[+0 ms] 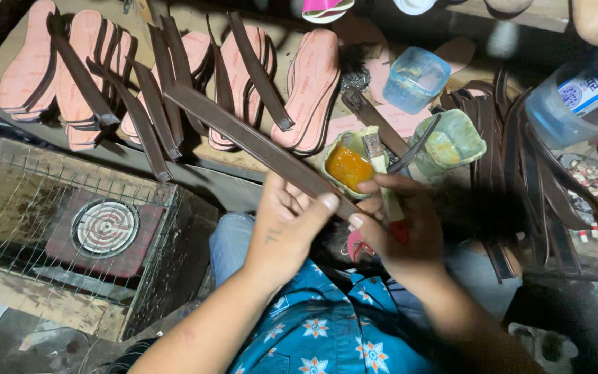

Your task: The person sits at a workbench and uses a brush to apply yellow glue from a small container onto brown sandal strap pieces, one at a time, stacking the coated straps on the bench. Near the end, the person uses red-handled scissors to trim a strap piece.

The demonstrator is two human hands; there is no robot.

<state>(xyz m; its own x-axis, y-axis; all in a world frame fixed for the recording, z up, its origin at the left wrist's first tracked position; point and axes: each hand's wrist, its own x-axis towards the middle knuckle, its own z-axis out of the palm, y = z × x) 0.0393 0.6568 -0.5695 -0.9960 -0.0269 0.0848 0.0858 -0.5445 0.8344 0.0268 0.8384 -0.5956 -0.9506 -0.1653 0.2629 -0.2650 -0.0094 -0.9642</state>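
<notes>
Wooden workbench (282,163) — pink insoles (313,86), brown straps (140,104), glue tubs (451,142).

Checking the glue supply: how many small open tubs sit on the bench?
3: a yellow-glue tub above the right hand, a greenish tub beside it, a clear blue tub behind. Others may be hidden.

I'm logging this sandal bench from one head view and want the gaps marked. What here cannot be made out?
- Brush handle: hidden inside the right hand.
- Brown strap near end: covered by the left hand.
- Clear bottle: cut off by the right edge.
- Pink cup: cut by the top edge.
- Small items in the dish: too small to tell.
</notes>
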